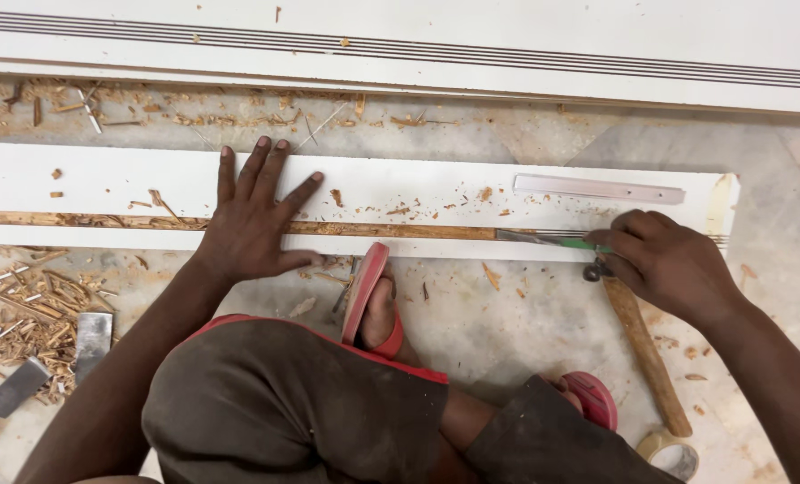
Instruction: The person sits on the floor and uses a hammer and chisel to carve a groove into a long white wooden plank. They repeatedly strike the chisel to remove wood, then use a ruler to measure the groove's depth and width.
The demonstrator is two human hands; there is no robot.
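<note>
The left hand (255, 220) lies flat and spread, fingers pointing to twelve o'clock, pressing down on the long white board (400, 193) on the floor. At three o'clock from it, the right hand (664, 260) is closed around a green-handled chisel (548, 239), whose blade lies in the board's brown groove (149, 221), pointing to nine o'clock.

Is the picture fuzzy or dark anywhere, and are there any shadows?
Head view: mostly sharp and evenly lit, no strong glare on the white board; soft shadows sit under the left hand and right hand; the long boards look slightly bent by the wide lens.
</note>
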